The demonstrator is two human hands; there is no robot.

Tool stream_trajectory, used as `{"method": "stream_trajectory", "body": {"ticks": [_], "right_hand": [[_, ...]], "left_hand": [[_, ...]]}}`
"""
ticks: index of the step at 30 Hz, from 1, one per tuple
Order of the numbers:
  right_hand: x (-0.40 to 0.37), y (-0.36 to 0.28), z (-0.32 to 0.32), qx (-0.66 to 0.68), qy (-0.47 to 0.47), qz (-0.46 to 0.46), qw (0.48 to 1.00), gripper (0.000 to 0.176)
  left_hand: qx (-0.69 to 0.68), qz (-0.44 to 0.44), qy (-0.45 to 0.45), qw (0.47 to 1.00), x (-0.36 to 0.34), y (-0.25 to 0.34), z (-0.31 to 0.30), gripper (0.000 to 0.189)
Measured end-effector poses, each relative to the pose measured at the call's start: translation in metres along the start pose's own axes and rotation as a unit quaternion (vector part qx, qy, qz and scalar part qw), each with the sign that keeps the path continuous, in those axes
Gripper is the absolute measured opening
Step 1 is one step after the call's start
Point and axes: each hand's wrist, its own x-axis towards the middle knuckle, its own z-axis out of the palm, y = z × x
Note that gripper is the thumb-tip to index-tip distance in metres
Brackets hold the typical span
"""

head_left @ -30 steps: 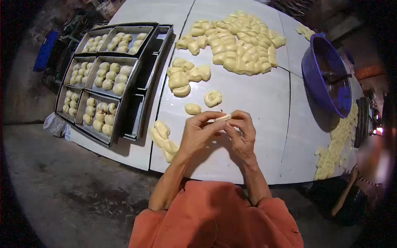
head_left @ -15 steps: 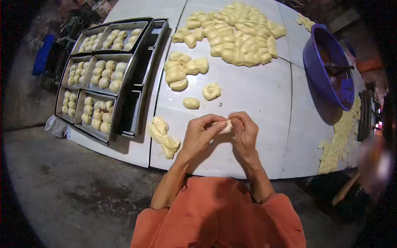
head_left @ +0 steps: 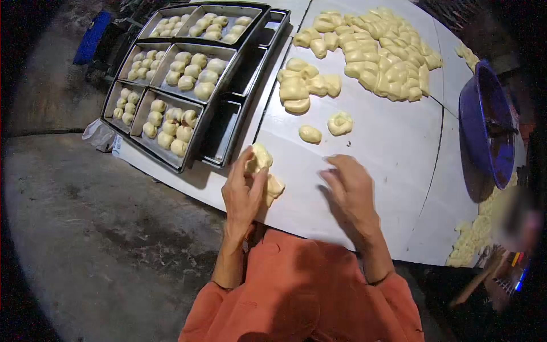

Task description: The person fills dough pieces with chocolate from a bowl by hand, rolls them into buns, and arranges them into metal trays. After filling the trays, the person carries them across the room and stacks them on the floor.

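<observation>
My left hand [head_left: 242, 194] is over the near left part of the table, its thumb and fingers curved around a pale piece of dough [head_left: 250, 166]. Behind it lies a twisted dough strip [head_left: 274, 190], which the hand partly hides; where the held piece ends and the strip begins is hard to make out. Further right, my right hand [head_left: 352, 191] hovers above the table, thumb and fingers apart, with nothing in it. Beyond the hands sit a smooth dough ball [head_left: 310, 134] and a dimpled dough round [head_left: 340, 123].
Metal trays [head_left: 196, 154] with rows of dough balls stand at the left, overlapping darker trays [head_left: 222, 134]. Cut dough covers the far table, with a smaller clump [head_left: 296, 88] nearer. A purple basin [head_left: 476, 125] stands at the right. Flattened dough and a blurred person are at the right edge.
My hands were together, pinching a small dough piece; now they have parted. The left moved left to the dough strip, and the right let go and opened. The view has shifted left.
</observation>
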Motion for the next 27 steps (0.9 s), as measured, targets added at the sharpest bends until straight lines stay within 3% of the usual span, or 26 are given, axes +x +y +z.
{"method": "stream_trajectory", "body": {"ticks": [3,6,8,11,12,13,15,16,18,21,22,23,25,27], "right_hand": [[0.043,-0.018,0.042,-0.004,-0.080,-0.101,0.992,0.040],[0.068,-0.023,0.088,-0.106,-0.078,-0.202,0.970,0.044],[0.073,-0.021,0.099,-0.100,-0.081,-0.252,0.959,0.040],[0.075,-0.013,0.090,0.043,-0.139,-0.218,0.965,0.032],[0.070,-0.012,0.091,0.114,-0.168,-0.116,0.972,0.024],[0.066,-0.019,0.076,0.178,-0.256,0.081,0.947,0.025],[0.056,-0.013,0.081,0.446,-0.166,0.157,0.866,0.037],[0.055,-0.011,0.075,0.470,-0.175,0.183,0.845,0.045],[0.054,-0.015,0.062,0.532,-0.193,0.214,0.796,0.055],[0.051,-0.005,0.058,0.431,-0.281,0.143,0.845,0.051],[0.048,-0.006,0.053,0.461,-0.299,0.171,0.817,0.049],[0.042,-0.011,0.044,0.499,-0.297,0.216,0.785,0.047],[0.036,-0.014,0.030,0.546,-0.212,0.218,0.780,0.042],[0.037,-0.019,0.015,0.571,-0.170,0.235,0.768,0.040]], "left_hand": [[-0.001,-0.011,0.005,1.000,-0.002,-0.011,-0.003,0.072],[0.004,0.011,0.005,1.000,-0.005,-0.010,-0.001,0.087],[-0.054,-0.039,-0.010,0.998,-0.006,-0.012,-0.002,0.088],[-0.071,-0.073,-0.026,0.994,-0.007,-0.005,-0.010,0.086],[-0.040,-0.061,-0.035,0.997,-0.006,-0.007,-0.011,0.079],[-0.010,-0.047,-0.046,0.998,-0.005,-0.009,-0.011,0.073],[0.015,0.023,-0.042,0.999,-0.001,-0.009,-0.012,0.063],[0.027,0.060,-0.039,0.997,0.001,-0.009,-0.012,0.058],[0.059,0.060,-0.036,0.996,0.003,-0.013,-0.005,0.049],[0.060,0.029,-0.056,0.996,0.005,-0.003,-0.007,0.041],[0.055,0.013,-0.064,0.996,0.006,-0.001,-0.007,0.038],[0.057,0.029,-0.038,0.997,0.006,-0.002,-0.007,0.037],[0.059,0.063,0.012,0.996,0.005,-0.001,-0.005,0.033],[-0.032,0.030,-0.011,0.999,0.002,0.016,-0.003,0.036]]}}
